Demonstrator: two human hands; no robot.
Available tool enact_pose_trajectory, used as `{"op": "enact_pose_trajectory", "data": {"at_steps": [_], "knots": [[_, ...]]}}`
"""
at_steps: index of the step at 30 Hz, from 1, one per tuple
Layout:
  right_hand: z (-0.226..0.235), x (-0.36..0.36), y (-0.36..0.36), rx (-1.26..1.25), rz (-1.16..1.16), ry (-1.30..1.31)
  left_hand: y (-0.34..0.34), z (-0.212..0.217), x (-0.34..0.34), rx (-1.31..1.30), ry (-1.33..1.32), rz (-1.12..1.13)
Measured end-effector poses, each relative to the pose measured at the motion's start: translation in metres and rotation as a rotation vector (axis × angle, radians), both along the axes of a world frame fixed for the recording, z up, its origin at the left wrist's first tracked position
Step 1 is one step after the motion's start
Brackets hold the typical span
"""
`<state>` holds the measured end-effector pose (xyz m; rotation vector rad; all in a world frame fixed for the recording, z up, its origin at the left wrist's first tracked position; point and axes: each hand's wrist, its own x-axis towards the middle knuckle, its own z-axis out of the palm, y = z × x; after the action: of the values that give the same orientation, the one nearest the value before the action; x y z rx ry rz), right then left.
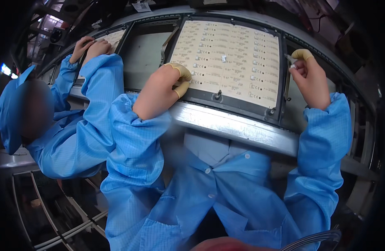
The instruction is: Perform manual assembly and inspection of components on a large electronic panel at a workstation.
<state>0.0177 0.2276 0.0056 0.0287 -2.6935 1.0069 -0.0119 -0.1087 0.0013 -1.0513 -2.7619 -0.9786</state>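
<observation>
A cream panel of printed labels [242,62] lies in a dark frame [201,95] before me, its rows carrying small marks and pale parts. My left hand [159,90] is at the panel's lower left edge. Yellow finger cots cover its thumb and forefinger, which are bent together in a pinch; anything between them is hidden. Beside the frame's right edge is my right hand [311,81], fingers curled, a yellow cot on the forefinger. A tiny whitish piece [293,66] shows at its thumb tip, too small to name. A small white piece [224,58] sits mid-panel.
A metal rail [238,125] runs along the line's near edge. At left, a person in blue [71,146] has both hands over another panel [113,39]. Between the panels is a recessed grey bay [142,54] with a metal lever [164,50]. Screw knobs [218,96] stand on the frame.
</observation>
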Motion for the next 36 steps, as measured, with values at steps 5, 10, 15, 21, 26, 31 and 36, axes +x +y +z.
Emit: {"op": "enact_pose_trajectory", "data": {"at_steps": [5,10,15,21,26,31,36], "knots": [[-0.006,0.002,-0.002,0.020,0.039,-0.028,-0.002,-0.014,-0.003,-0.068,0.172,-0.005],[-0.011,0.007,-0.002,-0.037,0.067,-0.021,-0.001,-0.015,0.000,-0.064,0.192,-0.023],[-0.010,0.012,-0.008,-0.065,0.149,0.053,0.002,-0.013,0.001,-0.103,0.301,-0.055],[-0.003,0.023,-0.046,0.068,0.303,0.071,0.004,-0.007,0.006,-0.346,0.430,-0.056],[-0.018,0.023,-0.055,0.100,0.278,0.030,0.011,-0.004,0.003,-0.328,0.441,-0.103],[-0.020,0.025,-0.059,0.191,0.302,-0.002,0.014,-0.005,0.002,-0.327,0.401,-0.133],[-0.019,0.027,-0.061,0.240,0.299,-0.009,0.009,-0.009,0.003,-0.212,0.314,-0.116]]}}
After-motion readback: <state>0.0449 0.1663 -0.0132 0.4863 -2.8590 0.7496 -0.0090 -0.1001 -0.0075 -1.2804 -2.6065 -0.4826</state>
